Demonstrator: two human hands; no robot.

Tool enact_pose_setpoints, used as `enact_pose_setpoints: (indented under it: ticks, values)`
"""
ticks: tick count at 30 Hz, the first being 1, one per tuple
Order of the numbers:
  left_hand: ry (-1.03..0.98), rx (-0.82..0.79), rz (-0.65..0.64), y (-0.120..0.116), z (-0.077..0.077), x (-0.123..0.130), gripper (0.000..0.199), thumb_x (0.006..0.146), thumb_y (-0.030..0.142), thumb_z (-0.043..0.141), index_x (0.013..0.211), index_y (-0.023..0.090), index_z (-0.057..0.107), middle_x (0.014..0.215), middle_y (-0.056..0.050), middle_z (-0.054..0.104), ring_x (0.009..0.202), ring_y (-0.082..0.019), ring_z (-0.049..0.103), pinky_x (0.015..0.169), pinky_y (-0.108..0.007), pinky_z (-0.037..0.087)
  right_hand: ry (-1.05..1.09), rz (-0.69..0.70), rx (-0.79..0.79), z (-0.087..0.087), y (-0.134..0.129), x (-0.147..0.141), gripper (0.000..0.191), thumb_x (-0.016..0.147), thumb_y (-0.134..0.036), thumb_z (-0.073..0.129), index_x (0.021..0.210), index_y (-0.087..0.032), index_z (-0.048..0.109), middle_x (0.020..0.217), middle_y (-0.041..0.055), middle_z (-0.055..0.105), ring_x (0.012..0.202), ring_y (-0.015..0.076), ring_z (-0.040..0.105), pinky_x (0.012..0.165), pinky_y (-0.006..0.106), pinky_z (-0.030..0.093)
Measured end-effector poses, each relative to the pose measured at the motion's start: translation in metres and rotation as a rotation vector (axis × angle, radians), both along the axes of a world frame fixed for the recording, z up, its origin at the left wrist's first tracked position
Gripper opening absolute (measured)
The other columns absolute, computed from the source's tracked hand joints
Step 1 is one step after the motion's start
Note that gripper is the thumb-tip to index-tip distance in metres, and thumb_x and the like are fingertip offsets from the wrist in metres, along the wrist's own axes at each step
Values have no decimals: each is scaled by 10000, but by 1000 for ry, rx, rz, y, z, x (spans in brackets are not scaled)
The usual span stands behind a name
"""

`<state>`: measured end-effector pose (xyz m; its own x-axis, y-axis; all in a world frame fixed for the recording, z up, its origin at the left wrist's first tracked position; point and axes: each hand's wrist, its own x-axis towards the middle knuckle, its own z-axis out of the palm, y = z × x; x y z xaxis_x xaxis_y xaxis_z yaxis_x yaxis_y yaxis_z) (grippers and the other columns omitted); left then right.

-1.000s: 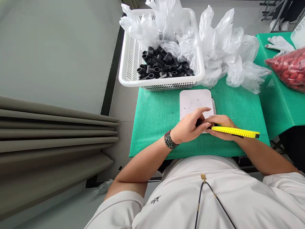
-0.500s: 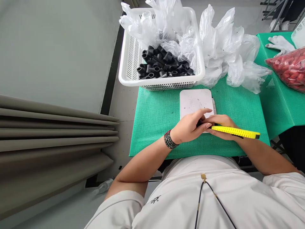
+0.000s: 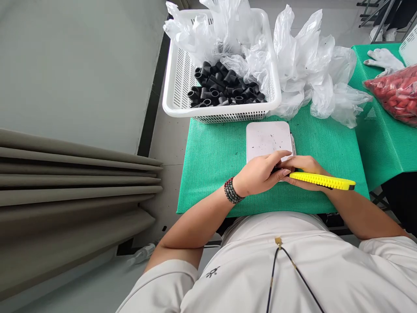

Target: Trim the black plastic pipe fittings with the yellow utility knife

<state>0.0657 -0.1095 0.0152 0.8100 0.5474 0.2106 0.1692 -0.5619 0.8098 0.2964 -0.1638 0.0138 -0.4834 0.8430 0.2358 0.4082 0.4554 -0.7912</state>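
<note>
My left hand (image 3: 260, 174), with a beaded bracelet at its wrist, is closed in a pinch on a small black pipe fitting (image 3: 276, 170), mostly hidden by the fingers. Against it lies my right hand (image 3: 304, 167), closed around a yellow ridged utility knife (image 3: 321, 180). The knife's black-capped end points right, over my right forearm; its front end is hidden among the fingertips. Both hands meet above the near edge of a white flat scale-like box (image 3: 269, 139), which is sprinkled with black shavings.
Behind the box, a white basket (image 3: 221, 112) holds black pipe fittings (image 3: 224, 87) and clear plastic bags. More plastic bags (image 3: 302, 65) lie to its right. A green mesh cloth (image 3: 215, 165) covers the table. A white glove (image 3: 384, 61) and a bag of red parts (image 3: 397, 93) are farther right.
Both hands stay nearly in place, with only a slight shift of the fingers around the black fitting. The knife keeps almost the same position.
</note>
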Motion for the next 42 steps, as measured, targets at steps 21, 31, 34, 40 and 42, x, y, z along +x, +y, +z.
enact_pose_setpoints:
  ticks: [21,31,34,40,42]
  values:
    - [53,48,-15,1,2,0,453,1130,451,486,1466,152,542,1058,-95,804,934,-223,782,795,-300,550,10,28,56,3,2,-1,165,1031,-360,724,966,-209,725,867,27,786,753,176,724,701,292,582]
    - [104,58,-49,1,8,0,451,1129,419,471,1469,132,549,1180,-136,791,1043,-245,782,856,-324,575,-23,51,115,10,3,-2,258,1062,-393,668,885,-206,678,825,34,766,691,169,682,612,282,527]
    - [106,57,-55,1,8,0,461,1133,427,463,1474,128,545,1197,-143,790,1052,-250,782,864,-333,583,-19,47,113,9,4,-2,236,1059,-390,672,906,-211,685,854,31,780,700,162,687,617,270,519]
    - [94,72,-49,1,5,0,466,1132,437,466,1470,127,551,1193,-149,790,1052,-256,787,858,-336,589,-7,63,104,9,4,-1,190,1041,-343,691,902,-214,685,882,33,790,715,165,701,628,272,525]
    - [95,74,-48,2,5,0,462,1131,437,469,1468,132,553,1186,-146,791,1048,-254,789,855,-333,589,-1,64,100,8,4,-1,177,1035,-320,695,894,-214,683,890,34,792,726,167,706,637,274,533]
